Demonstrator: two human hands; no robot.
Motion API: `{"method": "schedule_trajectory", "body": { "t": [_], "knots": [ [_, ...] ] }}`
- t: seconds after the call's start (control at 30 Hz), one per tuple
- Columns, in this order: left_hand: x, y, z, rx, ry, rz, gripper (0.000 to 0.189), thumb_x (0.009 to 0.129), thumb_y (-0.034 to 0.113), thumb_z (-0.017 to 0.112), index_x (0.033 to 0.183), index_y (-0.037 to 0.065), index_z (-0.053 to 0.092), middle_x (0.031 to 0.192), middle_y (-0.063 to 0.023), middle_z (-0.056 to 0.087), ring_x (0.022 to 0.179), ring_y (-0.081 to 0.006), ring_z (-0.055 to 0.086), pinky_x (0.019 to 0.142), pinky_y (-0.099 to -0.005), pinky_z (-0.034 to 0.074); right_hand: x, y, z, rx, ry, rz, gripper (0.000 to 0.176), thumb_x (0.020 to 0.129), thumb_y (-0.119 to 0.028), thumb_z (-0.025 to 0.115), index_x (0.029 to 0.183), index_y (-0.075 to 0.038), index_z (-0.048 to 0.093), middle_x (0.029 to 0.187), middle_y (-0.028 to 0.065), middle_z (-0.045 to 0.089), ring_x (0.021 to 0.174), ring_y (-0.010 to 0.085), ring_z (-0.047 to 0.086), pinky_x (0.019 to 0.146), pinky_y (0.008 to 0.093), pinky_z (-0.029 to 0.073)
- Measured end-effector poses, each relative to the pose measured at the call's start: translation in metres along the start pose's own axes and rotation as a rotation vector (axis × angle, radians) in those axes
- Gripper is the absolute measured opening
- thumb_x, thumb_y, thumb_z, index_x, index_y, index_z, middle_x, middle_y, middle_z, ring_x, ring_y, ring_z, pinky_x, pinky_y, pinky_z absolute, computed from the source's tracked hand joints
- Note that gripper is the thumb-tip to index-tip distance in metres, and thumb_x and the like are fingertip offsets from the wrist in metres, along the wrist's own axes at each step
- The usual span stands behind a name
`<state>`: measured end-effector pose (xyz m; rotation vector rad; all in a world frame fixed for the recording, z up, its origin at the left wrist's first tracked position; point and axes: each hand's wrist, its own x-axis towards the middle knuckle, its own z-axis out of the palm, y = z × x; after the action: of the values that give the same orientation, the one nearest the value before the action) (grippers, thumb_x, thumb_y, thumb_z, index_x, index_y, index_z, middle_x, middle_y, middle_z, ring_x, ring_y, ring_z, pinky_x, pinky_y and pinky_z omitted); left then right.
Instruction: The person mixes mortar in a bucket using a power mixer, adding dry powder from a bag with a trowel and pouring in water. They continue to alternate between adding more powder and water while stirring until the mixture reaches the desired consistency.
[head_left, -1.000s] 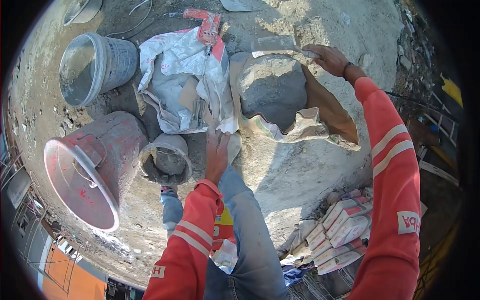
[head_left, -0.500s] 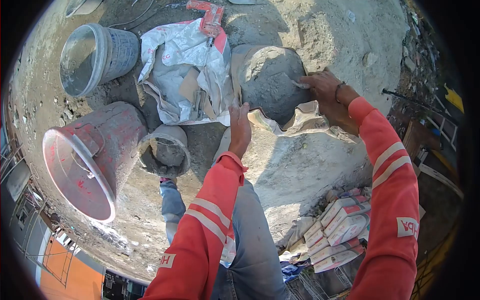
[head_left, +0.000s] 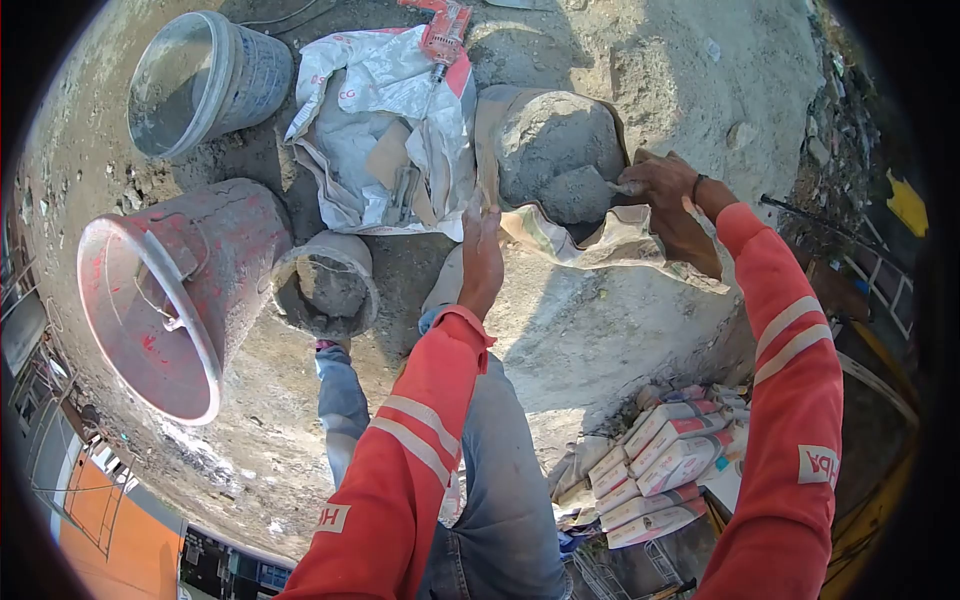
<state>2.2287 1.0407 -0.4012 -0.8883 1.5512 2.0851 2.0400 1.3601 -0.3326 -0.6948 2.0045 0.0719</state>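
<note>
Two hands at open cement sack (head_left: 620,245). Compared with a second back: right hand (head_left: 672,190) down from far rim into cement heap (head_left: 555,140), grip closed round trowel (head_left: 622,186), blade tip in powder; left hand (head_left: 482,255) forward to sack's near edge, grip open, flat, holding nothing. Likely mid-scoop. Just left, small pail (head_left: 350,250) with cement, touching red bucket (head_left: 230,230); grey bucket (head_left: 255,70) and red drill (head_left: 445,25) farther off, untouched.
</note>
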Motion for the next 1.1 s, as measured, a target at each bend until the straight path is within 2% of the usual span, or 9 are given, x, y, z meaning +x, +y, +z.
{"method": "schedule_trajectory", "body": {
  "t": [0.23,0.3,0.4,0.47,0.6,0.7,0.93,1.07,1.1],
  "knots": [
    [-0.102,-0.013,-0.077,0.028,0.113,-0.042,0.069,0.103,0.048,0.050,0.159,0.012,0.032,0.160,-0.0166,0.035,0.145,-0.0313,0.039,0.109,-0.0481,0.042,-0.048,0.004,-0.041,0.015,0.019,-0.006,0.052,0.081,-0.009,0.069,0.129,-0.028,0.065,0.124,0.0041,0.056,0.115,0.0266,0.060,0.094,0.0455,0.043],
    [-0.131,-0.014,-0.104,0.098,0.147,-0.014,0.067,0.104,0.047,0.051,0.158,0.012,0.032,0.159,-0.0167,0.036,0.143,-0.0314,0.041,0.109,-0.0482,0.042,-0.067,-0.012,-0.060,-0.002,0.219,-0.089,0.052,0.080,-0.003,0.069,0.129,-0.020,0.063,0.116,0.0088,0.056,0.104,0.0312,0.061,0.084,0.0461,0.045],
    [-0.177,-0.008,-0.160,0.085,0.323,-0.129,0.057,0.104,0.032,0.055,0.148,-0.003,0.043,0.144,-0.0216,0.048,0.130,-0.0335,0.050,0.109,-0.0401,0.039,-0.079,-0.037,-0.094,0.089,0.223,-0.046,0.049,0.079,-0.001,0.066,0.126,-0.011,0.062,0.116,0.0111,0.056,0.099,0.0305,0.063,0.081,0.0440,0.048],
    [-0.199,-0.023,-0.210,0.526,0.324,0.012,0.055,0.099,0.026,0.062,0.144,-0.003,0.047,0.138,-0.0230,0.051,0.126,-0.0356,0.053,0.107,-0.0417,0.042,-0.089,-0.059,-0.113,0.153,0.277,-0.042,0.045,0.081,-0.001,0.062,0.125,-0.007,0.063,0.116,0.0120,0.056,0.098,0.0312,0.062,0.082,0.0415,0.050],
    [-0.237,-0.027,-0.301,0.778,0.386,-0.008,0.055,0.094,0.022,0.066,0.141,-0.002,0.048,0.134,-0.0243,0.053,0.120,-0.0358,0.056,0.104,-0.0425,0.044,-0.107,-0.149,-0.149,0.189,0.371,-0.031,0.047,0.078,-0.001,0.068,0.124,-0.009,0.063,0.117,0.0127,0.059,0.101,0.0357,0.062,0.085,0.0432,0.048],
    [-0.263,-0.016,-0.355,0.706,0.445,-0.123,0.057,0.092,0.020,0.068,0.140,-0.001,0.048,0.131,-0.0252,0.054,0.114,-0.0344,0.060,0.102,-0.0428,0.046,-0.108,-0.194,-0.113,0.139,0.607,-0.216,0.045,0.079,0.000,0.066,0.123,-0.006,0.064,0.117,0.0150,0.059,0.103,0.0386,0.060,0.087,0.0430,0.048],
    [-0.322,-0.024,-0.473,0.681,0.555,-0.242,0.057,0.090,0.014,0.070,0.142,0.002,0.048,0.127,-0.0264,0.053,0.111,-0.0353,0.062,0.092,-0.0419,0.053,-0.054,-0.423,-0.007,0.552,0.269,0.036,0.045,0.084,-0.004,0.070,0.128,-0.008,0.062,0.108,0.0140,0.061,0.096,0.0319,0.065,0.081,0.0425,0.052],
    [-0.343,-0.023,-0.523,0.710,0.607,-0.311,0.058,0.091,0.013,0.069,0.143,0.003,0.047,0.130,-0.0260,0.052,0.113,-0.0351,0.062,0.093,-0.0430,0.053,0.046,-0.514,0.097,0.621,0.298,-0.182,0.045,0.084,-0.013,0.069,0.127,-0.001,0.061,0.101,0.0148,0.063,0.091,0.0303,0.066,0.078,0.0424,0.054],
    [-0.347,-0.025,-0.533,0.747,0.614,-0.352,0.057,0.091,0.013,0.069,0.143,0.003,0.047,0.131,-0.0258,0.051,0.113,-0.0352,0.062,0.094,-0.0434,0.052,0.072,-0.539,0.092,0.863,0.042,-0.036,0.044,0.085,-0.015,0.070,0.126,-0.003,0.062,0.106,0.0138,0.065,0.096,0.0280,0.067,0.081,0.0406,0.055]
  ]
}}
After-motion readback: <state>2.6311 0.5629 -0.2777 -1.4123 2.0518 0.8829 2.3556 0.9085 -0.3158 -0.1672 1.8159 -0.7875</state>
